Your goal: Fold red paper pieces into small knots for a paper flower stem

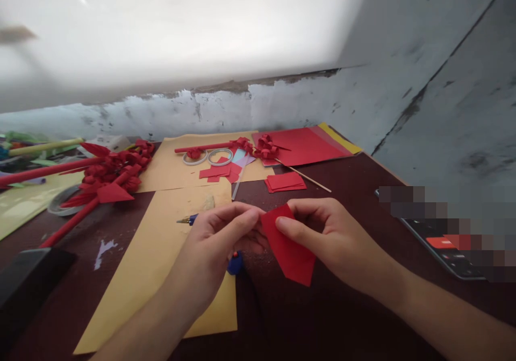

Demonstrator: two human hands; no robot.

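A small red paper piece [291,250] is held above the dark table between both hands. My right hand [330,237] pinches its upper right edge with thumb on top. My left hand [220,242] has its fingers curled and pinches the paper's left edge. Under my left hand lies a blue-handled tool [236,264] with a metal tip [184,220], resting on a tan paper sheet [161,275].
Red paper flowers on sticks [108,175] lie at the left. Two tape rings [209,157], red paper scraps [220,172], a stack of red squares [285,182] and red and yellow sheets [310,144] lie farther back. A phone [447,248] sits at the right. A dark object [28,275] sits front left.
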